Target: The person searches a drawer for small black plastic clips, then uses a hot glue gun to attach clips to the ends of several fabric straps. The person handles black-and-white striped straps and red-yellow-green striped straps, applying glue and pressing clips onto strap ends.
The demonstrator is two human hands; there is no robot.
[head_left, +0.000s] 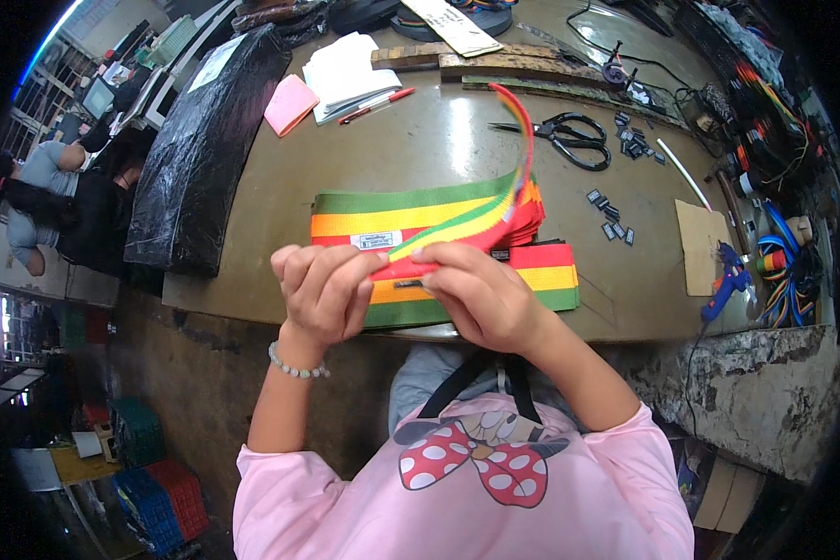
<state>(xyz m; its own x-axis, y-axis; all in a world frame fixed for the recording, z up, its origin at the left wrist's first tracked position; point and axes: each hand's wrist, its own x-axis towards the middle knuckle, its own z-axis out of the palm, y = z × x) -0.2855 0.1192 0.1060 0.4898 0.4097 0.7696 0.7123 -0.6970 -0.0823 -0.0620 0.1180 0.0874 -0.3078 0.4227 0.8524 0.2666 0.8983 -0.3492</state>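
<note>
A strap (476, 224) of woven webbing, striped red, yellow and green, is pinched between my two hands. My left hand (327, 287) is closed on its near end, fingers curled. Close beside it, my right hand (483, 291) pinches the same strap with thumb and forefinger. The strap's far part curves up and away to the right. Beneath lie a stack of folded webbing straps (355, 202) with a white label (375, 240) and another striped piece (553, 276) nearer me. A small black piece (408, 284) shows between my hands.
Black-handled scissors (581, 142) and small black pieces (635, 145) lie at the right, with a blue glue gun (726, 285) by cardboard (703, 245). A black-wrapped bundle (205, 159), papers (345, 75) and wooden bars (523, 70) lie beyond. Another person (47, 196) is at far left.
</note>
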